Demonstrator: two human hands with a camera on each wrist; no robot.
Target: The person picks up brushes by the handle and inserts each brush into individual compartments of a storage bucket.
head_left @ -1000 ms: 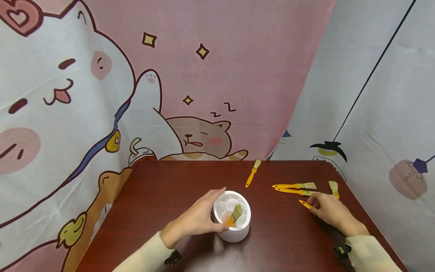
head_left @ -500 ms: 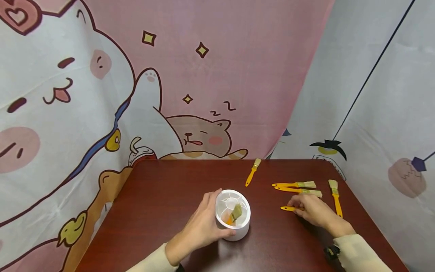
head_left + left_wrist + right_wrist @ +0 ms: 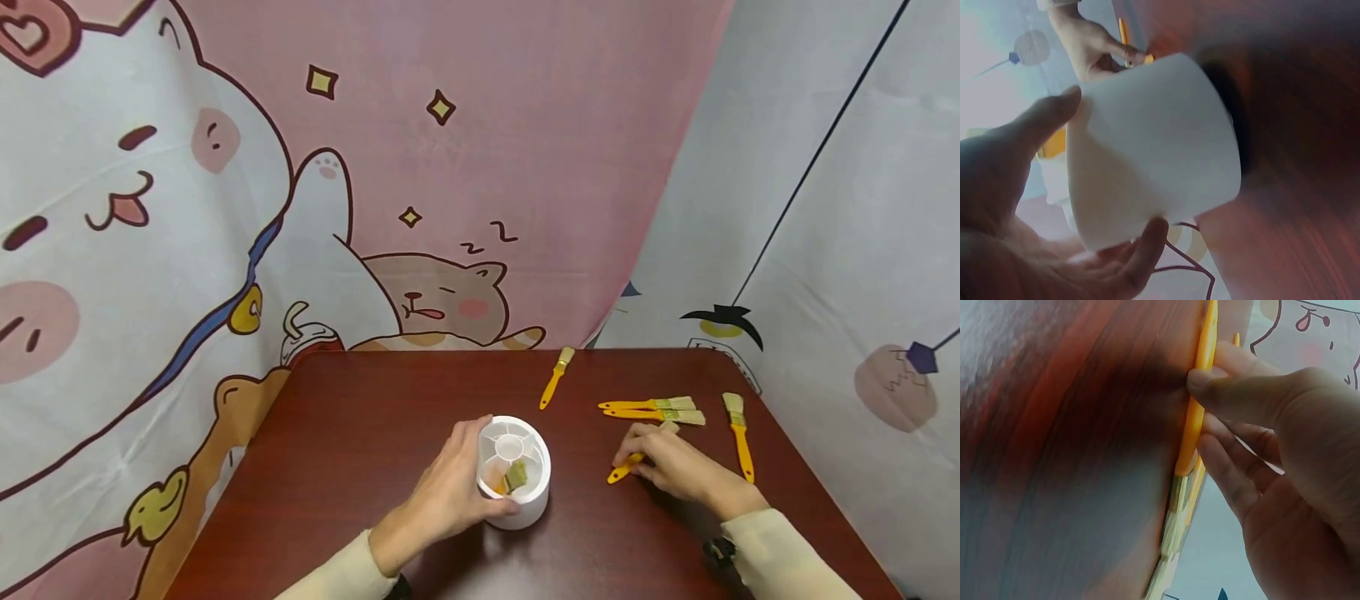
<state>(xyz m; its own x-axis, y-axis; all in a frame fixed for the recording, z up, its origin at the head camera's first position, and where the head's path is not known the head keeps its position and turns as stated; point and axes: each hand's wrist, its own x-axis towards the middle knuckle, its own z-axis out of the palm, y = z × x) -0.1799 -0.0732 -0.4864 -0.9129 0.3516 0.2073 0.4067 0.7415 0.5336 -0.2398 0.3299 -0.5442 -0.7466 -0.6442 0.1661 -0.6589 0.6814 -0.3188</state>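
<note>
On the near middle part of the table, a white round container with a divided interior; left hand grips its left side, thumb near, fingers far. One brush sits inside, bristles up. To the right, right hand pinches a held brush by its yellow handle, handle end near left, bristles far right. Beyond that hand, an upper brush and a lower brush lie side by side; a far brush lies left of them, an edge brush right.
</note>
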